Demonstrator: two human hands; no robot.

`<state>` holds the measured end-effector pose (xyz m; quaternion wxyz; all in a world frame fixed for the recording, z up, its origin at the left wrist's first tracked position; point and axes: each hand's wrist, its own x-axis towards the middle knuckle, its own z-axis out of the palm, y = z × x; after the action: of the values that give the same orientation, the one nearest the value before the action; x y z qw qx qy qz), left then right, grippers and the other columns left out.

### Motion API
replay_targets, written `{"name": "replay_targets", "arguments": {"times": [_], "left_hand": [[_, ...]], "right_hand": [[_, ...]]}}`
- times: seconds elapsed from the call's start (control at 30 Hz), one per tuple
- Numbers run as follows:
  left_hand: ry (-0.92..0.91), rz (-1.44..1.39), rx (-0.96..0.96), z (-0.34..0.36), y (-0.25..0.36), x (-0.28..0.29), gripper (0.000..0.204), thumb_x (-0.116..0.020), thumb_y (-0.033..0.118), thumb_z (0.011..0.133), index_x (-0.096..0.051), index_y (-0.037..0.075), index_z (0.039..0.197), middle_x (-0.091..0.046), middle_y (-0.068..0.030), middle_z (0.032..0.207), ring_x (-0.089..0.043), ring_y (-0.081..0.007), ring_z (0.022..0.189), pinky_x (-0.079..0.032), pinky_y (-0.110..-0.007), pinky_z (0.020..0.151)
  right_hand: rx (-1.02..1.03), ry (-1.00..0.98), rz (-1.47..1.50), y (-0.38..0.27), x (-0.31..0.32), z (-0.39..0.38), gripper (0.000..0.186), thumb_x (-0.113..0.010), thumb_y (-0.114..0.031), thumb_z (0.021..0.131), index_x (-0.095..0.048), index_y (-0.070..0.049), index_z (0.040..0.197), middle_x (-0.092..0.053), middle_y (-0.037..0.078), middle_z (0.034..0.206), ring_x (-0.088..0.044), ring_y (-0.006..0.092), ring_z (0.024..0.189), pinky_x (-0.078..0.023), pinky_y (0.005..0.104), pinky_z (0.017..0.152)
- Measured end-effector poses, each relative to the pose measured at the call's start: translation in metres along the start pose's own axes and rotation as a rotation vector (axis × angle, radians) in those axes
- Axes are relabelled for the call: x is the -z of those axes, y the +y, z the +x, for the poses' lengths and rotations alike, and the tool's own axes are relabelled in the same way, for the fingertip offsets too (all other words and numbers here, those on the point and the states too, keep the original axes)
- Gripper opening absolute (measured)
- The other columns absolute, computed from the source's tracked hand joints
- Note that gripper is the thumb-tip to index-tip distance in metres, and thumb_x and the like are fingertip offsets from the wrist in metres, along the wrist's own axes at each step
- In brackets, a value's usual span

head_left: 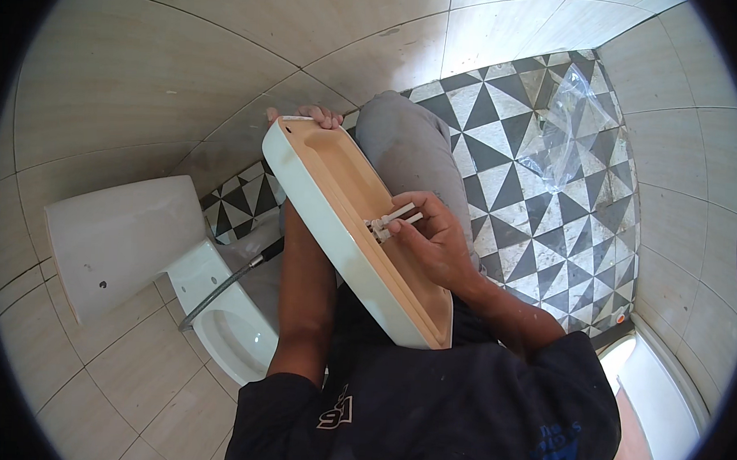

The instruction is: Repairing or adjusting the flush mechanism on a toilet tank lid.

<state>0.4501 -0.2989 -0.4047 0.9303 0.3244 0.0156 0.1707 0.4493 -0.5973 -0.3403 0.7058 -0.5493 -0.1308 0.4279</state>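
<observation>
A long ceramic piece (312,211), white outside and tan inside, lies diagonally across my lap. My left hand (320,118) grips its far end, fingers curled over the rim, with that forearm running beneath it. Near the middle of the tan interior, my right hand (421,240) has thumb and fingers closed on a white plastic fitting (379,229) with two short pale rods. What holds the fitting to the ceramic is too small to make out.
At left are a white toilet (233,323), a pale panel (126,236) and a flexible metal hose (222,293). A clear plastic bag (566,132) lies on the patterned floor (509,220). Tiled walls (145,64) surround me. A white, pink-centred object (647,439) is at lower right.
</observation>
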Motion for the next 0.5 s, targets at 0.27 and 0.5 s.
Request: {"name": "replay_targets", "arguments": {"times": [0.27,0.5], "left_hand": [[-0.011,0.067,0.003,0.000,0.003,-0.001,0.088,-0.017,0.072,0.111,-0.069,0.004,0.093,-0.064,-0.0095,0.085,-0.061,-0.0257,0.090,-0.044,-0.046,0.106],[0.027,0.016,0.003,-0.002,0.003,-0.002,0.088,-0.025,0.073,0.108,-0.071,0.001,0.091,-0.068,-0.0111,0.083,-0.058,-0.0249,0.086,-0.042,-0.041,0.095]], "right_hand": [[-0.036,0.130,-0.074,-0.001,-0.004,0.004,0.021,-0.072,-0.019,0.107,-0.064,-0.003,0.119,-0.074,0.003,0.099,-0.067,0.0069,0.086,-0.054,0.0241,0.076],[0.019,0.141,-0.202,-0.007,-0.003,0.007,0.016,-0.072,-0.017,0.105,-0.066,-0.002,0.108,-0.075,0.004,0.088,-0.066,0.0078,0.077,-0.053,0.0267,0.070]]}}
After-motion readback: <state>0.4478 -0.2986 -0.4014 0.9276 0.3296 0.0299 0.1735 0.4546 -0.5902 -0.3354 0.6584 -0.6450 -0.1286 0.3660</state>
